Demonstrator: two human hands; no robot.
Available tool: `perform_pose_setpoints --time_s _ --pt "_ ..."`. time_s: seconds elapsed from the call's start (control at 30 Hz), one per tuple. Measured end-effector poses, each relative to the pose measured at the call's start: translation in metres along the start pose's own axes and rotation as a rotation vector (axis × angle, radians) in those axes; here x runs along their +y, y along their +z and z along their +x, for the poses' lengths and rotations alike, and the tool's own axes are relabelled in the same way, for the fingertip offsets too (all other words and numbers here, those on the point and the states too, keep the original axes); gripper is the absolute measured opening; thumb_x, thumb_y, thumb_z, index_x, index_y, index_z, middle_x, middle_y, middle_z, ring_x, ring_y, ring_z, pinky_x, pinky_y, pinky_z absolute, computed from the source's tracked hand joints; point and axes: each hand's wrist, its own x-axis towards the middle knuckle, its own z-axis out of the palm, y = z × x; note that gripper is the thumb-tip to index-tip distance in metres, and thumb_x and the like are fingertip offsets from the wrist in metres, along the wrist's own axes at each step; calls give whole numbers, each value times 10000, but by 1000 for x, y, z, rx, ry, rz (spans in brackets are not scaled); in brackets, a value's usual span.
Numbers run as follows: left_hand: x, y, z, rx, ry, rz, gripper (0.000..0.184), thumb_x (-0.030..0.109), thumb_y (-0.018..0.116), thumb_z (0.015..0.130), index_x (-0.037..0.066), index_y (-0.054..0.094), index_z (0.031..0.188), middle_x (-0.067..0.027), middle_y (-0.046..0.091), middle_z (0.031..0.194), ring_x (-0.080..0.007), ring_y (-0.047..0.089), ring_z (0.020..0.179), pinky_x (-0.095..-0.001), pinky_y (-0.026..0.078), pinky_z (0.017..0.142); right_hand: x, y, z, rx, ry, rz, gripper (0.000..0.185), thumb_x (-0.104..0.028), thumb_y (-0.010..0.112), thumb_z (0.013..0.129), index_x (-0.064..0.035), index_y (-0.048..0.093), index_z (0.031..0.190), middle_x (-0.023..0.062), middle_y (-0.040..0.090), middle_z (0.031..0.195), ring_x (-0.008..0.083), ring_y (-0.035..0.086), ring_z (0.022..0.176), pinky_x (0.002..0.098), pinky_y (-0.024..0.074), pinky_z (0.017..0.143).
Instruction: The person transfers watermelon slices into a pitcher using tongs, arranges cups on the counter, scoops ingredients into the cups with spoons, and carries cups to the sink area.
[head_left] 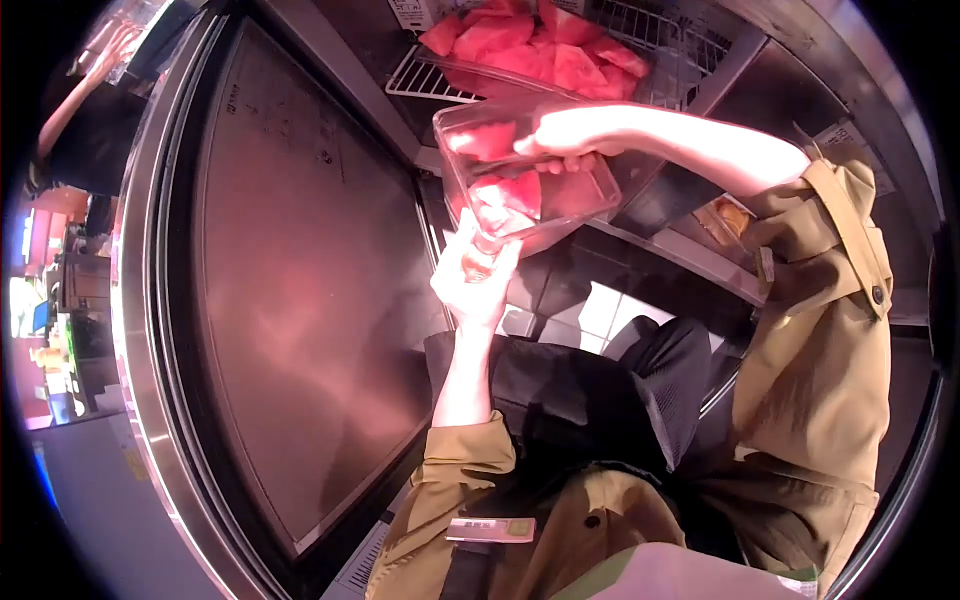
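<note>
A clear plastic container is tilted in front of me, with a few red watermelon pieces inside. My left hand grips its near left end from below, thumb and fingers pressed on the plastic. Over the container's far side, my right hand reaches in with bent fingers. Its fingertips meet a watermelon piece near the far left corner; the palm side is hidden. Just beyond, cut watermelon is heaped in another clear tray on a wire shelf.
An open fridge door stands at my left. The wire rack is inside the cabinet. A pack of orange food sits lower right, near my right sleeve. At far left, another person's arm shows beyond the door.
</note>
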Motion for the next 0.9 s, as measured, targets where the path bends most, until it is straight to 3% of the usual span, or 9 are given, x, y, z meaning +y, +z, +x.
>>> perform_pose_setpoints --time_s 0.1,0.13,0.17,0.27,0.43,0.57,0.63,0.7,0.9 --pt "0 -4 -2 -29 -82 13 531 62 746 621 -49 533 1095 -87 594 825 -109 548 701 -238 451 664 -9 15 -16 414 -668 -712 279 -238 561 743 15 581 627 194 548 559 294 569 524 379 450 477" --pt "-4 -6 -2 -52 -104 17 517 59 737 630 -54 531 1090 -117 620 916 -129 580 782 -257 465 730 -13 20 -19 368 -432 -816 208 -204 583 718 -8 609 655 191 573 597 311 586 568 402 465 523" --pt "-15 -2 -1 46 90 9 559 107 789 572 -23 565 1067 -32 556 648 -94 494 539 -228 429 529 -19 15 -32 364 -515 -904 183 -195 582 700 -21 616 653 174 576 593 298 587 560 394 462 522" --pt "2 -13 -2 -57 0 130 532 75 755 613 -58 534 1079 -97 624 902 -119 575 752 -242 469 697 -39 3 -75 435 -718 -1072 131 -179 575 659 -61 618 619 119 573 565 262 579 524 361 443 496" --pt "-3 -21 -5 -103 93 90 554 83 768 601 -71 528 1075 -107 626 900 -129 578 759 -244 473 684 -12 30 -54 468 -1047 -1136 123 -176 548 621 -125 550 510 38 527 505 210 555 524 304 401 472" --pt "3 -20 -4 -98 166 60 554 69 769 590 -70 531 1072 -115 623 913 -130 577 761 -247 475 686 6 43 -27 449 -1258 -994 139 -181 533 644 -110 560 527 63 544 532 228 566 531 304 413 477" --pt "-1 -22 -4 -112 189 72 550 76 776 582 -70 540 1057 -121 622 921 -140 583 766 -255 477 691 7 47 -28 315 -855 -1065 143 -181 529 652 -104 566 537 69 554 543 229 572 534 308 417 478" --pt "-5 -24 -3 -117 257 79 548 87 783 576 -71 548 1045 -123 623 914 -147 587 760 -262 480 693 4 46 -31 322 -699 -1136 141 -178 527 658 -99 570 550 74 564 555 227 580 544 313 421 485" --pt "-6 -24 -3 -80 335 167 555 106 803 538 -66 568 1011 -98 590 798 -155 556 659 -261 459 614 -27 15 -66 552 -873 -1236 121 -187 542 635 -97 582 565 49 558 568 202 568 562 309 421 515"
